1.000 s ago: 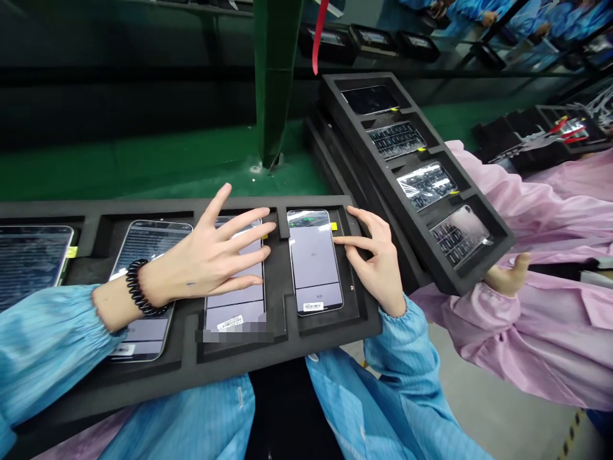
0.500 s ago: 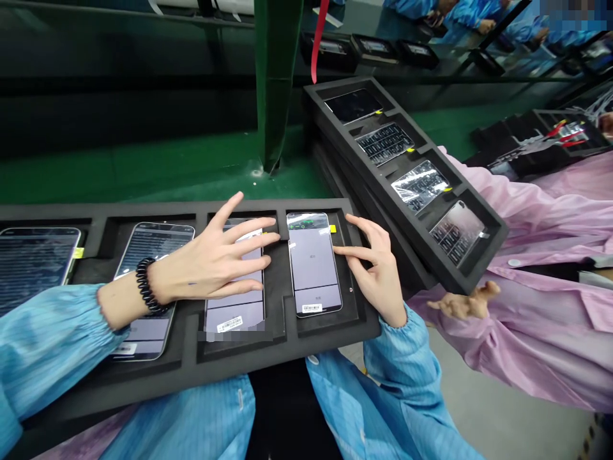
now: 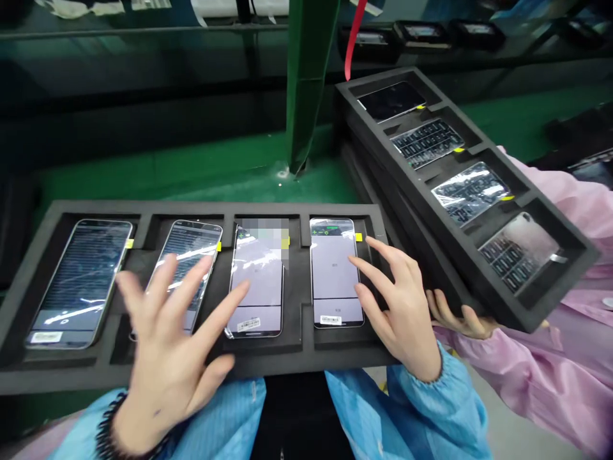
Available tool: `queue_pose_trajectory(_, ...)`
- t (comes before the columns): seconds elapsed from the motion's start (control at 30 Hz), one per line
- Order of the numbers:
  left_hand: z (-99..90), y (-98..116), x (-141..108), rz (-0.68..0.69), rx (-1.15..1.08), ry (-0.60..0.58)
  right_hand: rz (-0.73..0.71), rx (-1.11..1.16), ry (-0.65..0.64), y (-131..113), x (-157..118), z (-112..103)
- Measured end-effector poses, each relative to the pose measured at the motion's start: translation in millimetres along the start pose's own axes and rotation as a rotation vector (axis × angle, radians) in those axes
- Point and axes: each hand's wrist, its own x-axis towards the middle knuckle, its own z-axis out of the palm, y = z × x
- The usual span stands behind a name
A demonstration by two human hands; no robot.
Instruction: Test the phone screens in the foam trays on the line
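Note:
A black foam tray [image 3: 306, 358] lies in front of me, with a lit phone in each of its compartments. My left hand [image 3: 167, 338], fingers spread, hovers over the second phone from the left [image 3: 184, 249], holding nothing; its index finger is over the third phone [image 3: 261, 287], contact unclear. My right hand [image 3: 397, 300] has its fingers apart at the right edge of the rightmost phone [image 3: 335, 268], which shows a pale screen and a white label. The leftmost phone [image 3: 79, 281] lies uncovered. Yellow tabs stick out beside the phones.
Stacked black trays [image 3: 479, 150] holding more phones stand at the right. A person's hand [image 3: 460, 316] with a pink sleeve [image 3: 507, 383] touches their lower edge. A green post [image 3: 309, 89] rises behind my tray; a red strip [image 3: 354, 45] hangs nearby.
My left hand has moved left and toward me, off the third phone's upper part. My right hand stays by the rightmost phone. The view has shifted left, and the person's hand is now at the stacked trays.

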Motion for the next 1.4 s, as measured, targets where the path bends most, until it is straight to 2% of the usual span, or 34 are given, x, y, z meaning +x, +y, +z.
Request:
queue_pose_trajectory(0.07, 17.6, 2.1, 1.9, 0.04, 0.046, -0.069, 0.007, -0.03, -0.054, 1.7, 0.7, 3.4)
queue_pose_trajectory(0.13, 26.0, 1.5, 4.9, 0.023, 0.066, -0.083, -0.004, -0.057, -0.065, 1.6, 1.7, 4.3)
queue_pose_trajectory(0.2, 27.7, -0.2, 6.4, 0.006, 0.08, -0.099, -0.043, -0.084, -0.099, -0.1, 3.1, 4.0)
queue_pose_trajectory(0.27, 27.0, -1.9, 6.3, 0.006, 0.092, -0.172, -0.067, -0.099, -0.147, -1.8, 4.1, 3.7)
queue_pose_trajectory(0.33, 26.5, -2.9, 5.3, 0.001, 0.082, -0.207, -0.049, -0.084, -0.162, -2.5, 4.1, 3.8)
queue_pose_trajectory(0.47, 26.5, -1.9, 3.6, -0.072, 0.016, -0.141, 0.032, -0.002, -0.084, -1.0, 1.8, 3.6)
queue_pose_trajectory(0.57, 25.6, -1.0, 3.2, -0.103, -0.009, -0.14, 0.077, 0.018, -0.044, -0.8, 1.0, 2.4)
queue_pose_trajectory(0.73, 22.3, -1.6, 3.0, -0.092, -0.012, -0.144, 0.112, -0.013, -0.008, -1.7, -0.6, 1.1)
queue_pose_trajectory(0.93, 24.0, 6.0, 6.0, -0.067, 0.016, -0.057, 0.117, -0.04, 0.014, -0.8, -4.4, 2.1)
queue_pose_trajectory(1.13, 28.7, 20.0, 12.7, -0.103, 0.009, -0.13, 0.077, -0.038, -0.003, -0.1, -2.7, 3.3)
queue_pose_trajectory(1.4, 35.6, 23.3, 13.2, -0.06, 0.027, -0.154, 0.039, -0.041, -0.036, 1.4, -1.9, 3.9)
